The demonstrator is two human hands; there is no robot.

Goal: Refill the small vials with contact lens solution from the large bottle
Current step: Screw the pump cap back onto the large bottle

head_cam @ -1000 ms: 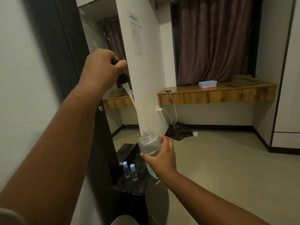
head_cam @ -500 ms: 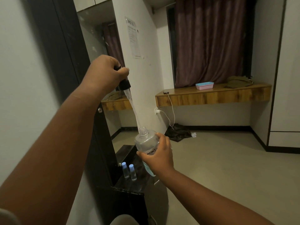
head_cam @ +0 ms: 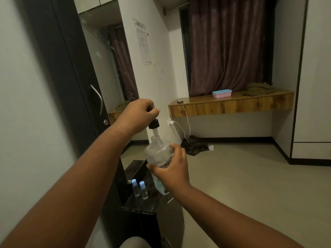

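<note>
My right hand (head_cam: 171, 171) grips the large clear bottle (head_cam: 157, 154), upright in the air, with a hand-written label and bluish liquid low in it. My left hand (head_cam: 138, 113) pinches the black top of a pump (head_cam: 154, 124), whose clear tube runs down into the bottle's neck; the black collar hangs a little above the neck. Two small clear vials (head_cam: 140, 189) with blue caps stand upright side by side on the dark cabinet top (head_cam: 141, 204), below and left of the bottle.
A dark wardrobe door with a metal handle (head_cam: 97, 98) stands close on the left. A wooden shelf (head_cam: 231, 104) across the room carries a pink and blue box (head_cam: 221, 93) and a phone on a cable. Dark cloth (head_cam: 194, 144) lies on the floor.
My left hand has come down with the pump, and its tube has slid deep into the bottle. The bottle has stayed in my right hand.
</note>
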